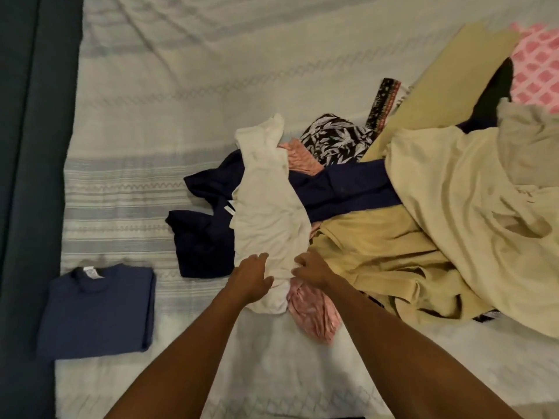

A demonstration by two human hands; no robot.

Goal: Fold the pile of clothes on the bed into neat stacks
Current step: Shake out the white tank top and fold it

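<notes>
Pile of clothes [423,237] past right edge

the light was dim, warm and flat, its source out of sight. the white garment [266,213] at the centre of the frame was the brightest patch, its wrinkles readable. the navy garment [338,189] beside it sank into near black, folds lost. soft shadows lay in the creases of the tan cloth [438,237] at right. the whole frame was slightly soft, and the bedspread [151,101] stripes bowed toward the left edge.
</notes>
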